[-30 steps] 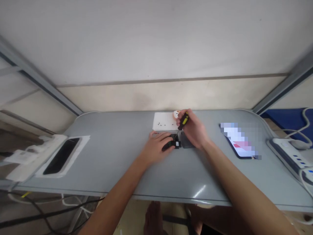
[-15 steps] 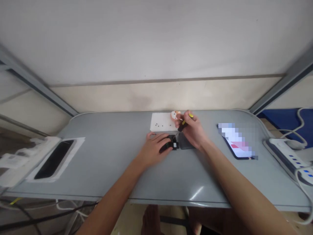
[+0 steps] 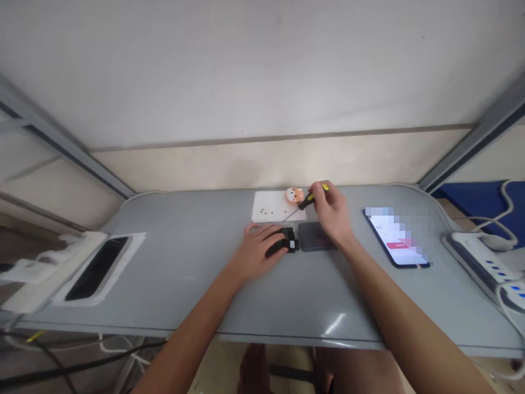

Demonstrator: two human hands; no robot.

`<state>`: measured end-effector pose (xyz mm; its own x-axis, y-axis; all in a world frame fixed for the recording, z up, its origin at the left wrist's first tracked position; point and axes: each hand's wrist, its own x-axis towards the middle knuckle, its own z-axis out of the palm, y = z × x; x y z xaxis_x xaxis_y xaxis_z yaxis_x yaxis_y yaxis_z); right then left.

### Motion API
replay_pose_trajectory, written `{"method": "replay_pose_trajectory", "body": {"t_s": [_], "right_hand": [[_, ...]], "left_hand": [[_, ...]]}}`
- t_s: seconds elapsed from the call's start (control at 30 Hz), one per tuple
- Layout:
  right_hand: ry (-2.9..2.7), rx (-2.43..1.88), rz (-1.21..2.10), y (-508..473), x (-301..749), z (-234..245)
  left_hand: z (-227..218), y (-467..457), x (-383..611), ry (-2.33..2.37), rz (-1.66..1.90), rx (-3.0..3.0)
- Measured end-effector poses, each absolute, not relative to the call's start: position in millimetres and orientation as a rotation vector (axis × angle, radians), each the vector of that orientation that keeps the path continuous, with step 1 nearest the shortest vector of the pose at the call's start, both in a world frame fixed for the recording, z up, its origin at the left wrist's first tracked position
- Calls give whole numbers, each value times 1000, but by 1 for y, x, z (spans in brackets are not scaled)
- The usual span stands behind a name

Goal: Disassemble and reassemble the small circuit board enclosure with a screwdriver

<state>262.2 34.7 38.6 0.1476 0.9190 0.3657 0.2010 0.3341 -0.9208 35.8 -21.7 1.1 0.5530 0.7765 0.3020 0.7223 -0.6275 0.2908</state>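
Note:
My left hand [image 3: 259,246] rests on the grey table [image 3: 197,273], its fingers closed over a small black device [image 3: 288,241]. My right hand [image 3: 333,216] grips a black and yellow screwdriver [image 3: 310,199], whose thin tip slants down towards a white sheet [image 3: 275,206]. Several tiny dark screws [image 3: 264,210] lie on that sheet. A small orange and white round figure [image 3: 294,194] sits at the sheet's far right corner. A flat dark grey slab [image 3: 314,241] lies right of the black device, partly under my right wrist.
A phone with a lit screen [image 3: 396,241] lies to the right. A white power strip [image 3: 482,260] with cables sits at the far right edge. At the left, a dark phone on white wrapping [image 3: 98,267] lies beside white clutter. A wall stands behind the table.
My right hand lifted the screwdriver off the black device and moved it back and right, its tip now pointing at the white sheet. My left hand stayed on the device.

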Motion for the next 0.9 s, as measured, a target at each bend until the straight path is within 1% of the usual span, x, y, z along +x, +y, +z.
{"method": "replay_pose_trajectory", "body": {"t_s": [0.17,0.33,0.4,0.5,0.73,0.9], "right_hand": [[-1356,-1232,638,40,267,32],[-1438,-1347,595,40,267,27],[-1417,-1347,586,40,267,26],[-1337,-1275,646,40,266,28],[-1179,-1100,902,31,252,39],[-1155,-1108,910,29,247,38]], "left_hand": [[1,-20,32,1343,730,2485],[-1,-14,25,1513,1074,2188],[-1,-12,23,1568,1149,2112],[-3,-10,23,1635,1165,2073],[-13,-8,23,1698,1145,2104],[-12,-10,24,1695,1163,2121]]}}
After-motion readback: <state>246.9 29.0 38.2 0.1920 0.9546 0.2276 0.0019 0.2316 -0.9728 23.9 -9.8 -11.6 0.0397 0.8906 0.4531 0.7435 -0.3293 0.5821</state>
